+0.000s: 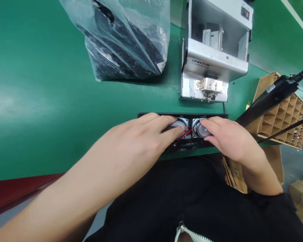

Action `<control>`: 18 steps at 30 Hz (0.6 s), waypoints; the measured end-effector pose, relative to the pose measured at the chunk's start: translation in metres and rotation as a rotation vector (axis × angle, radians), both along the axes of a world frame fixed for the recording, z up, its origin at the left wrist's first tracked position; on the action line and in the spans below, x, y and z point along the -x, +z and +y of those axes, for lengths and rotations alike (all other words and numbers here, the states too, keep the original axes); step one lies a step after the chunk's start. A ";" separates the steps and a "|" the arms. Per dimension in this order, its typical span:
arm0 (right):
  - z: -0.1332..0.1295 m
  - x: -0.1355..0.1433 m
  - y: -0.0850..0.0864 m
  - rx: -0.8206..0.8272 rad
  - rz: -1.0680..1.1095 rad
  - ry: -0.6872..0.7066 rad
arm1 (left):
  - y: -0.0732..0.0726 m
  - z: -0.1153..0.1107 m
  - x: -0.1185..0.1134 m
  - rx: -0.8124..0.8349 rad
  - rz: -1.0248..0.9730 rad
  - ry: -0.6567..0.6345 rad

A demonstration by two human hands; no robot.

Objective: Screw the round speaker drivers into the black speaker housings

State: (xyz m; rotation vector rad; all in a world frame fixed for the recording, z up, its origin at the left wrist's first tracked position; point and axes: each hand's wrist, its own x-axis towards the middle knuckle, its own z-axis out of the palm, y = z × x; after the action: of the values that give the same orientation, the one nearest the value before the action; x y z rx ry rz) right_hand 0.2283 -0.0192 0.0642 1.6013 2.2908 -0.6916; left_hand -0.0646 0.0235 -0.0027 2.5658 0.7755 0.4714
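A long black plastic housing [156,114] lies at the table's front edge, with two small round speakers in it. My left hand [151,129] reaches over the left speaker [179,123], thumb and fingers closed about its round magnet. On the right speaker [201,130], my right hand [223,132] has its thumb and fingers bent around the magnet's right side. Thin red wires [185,133] run between the speakers, ending in a small connector at the lower left. The palms hide parts of the housing's two ends.
A clear plastic bag [127,43] of dark parts sits at the back left. Behind the housing stands a silver WEIXIN machine [209,57]. On the right, a black electric screwdriver [270,97] hangs before a divided cardboard tray [275,124]. The green table [40,101] extends left.
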 end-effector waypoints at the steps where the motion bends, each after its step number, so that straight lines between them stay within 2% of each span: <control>1: -0.001 0.000 0.001 -0.007 -0.014 0.003 | -0.001 0.002 0.001 -0.005 -0.007 -0.006; 7: 0.001 -0.002 0.001 -0.044 0.001 0.048 | -0.008 0.003 0.004 -0.044 -0.037 -0.003; 12: -0.002 -0.005 -0.001 -0.029 0.048 0.070 | -0.009 0.001 0.007 0.008 -0.054 0.019; 18: -0.007 0.001 -0.002 -0.055 -0.022 0.040 | -0.009 -0.001 0.003 -0.076 -0.048 0.015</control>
State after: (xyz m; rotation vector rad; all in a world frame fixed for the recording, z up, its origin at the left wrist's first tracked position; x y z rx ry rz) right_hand 0.2269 -0.0266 0.0624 1.5738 2.3386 -0.6042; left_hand -0.0677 0.0226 -0.0117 2.6094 0.7744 0.5756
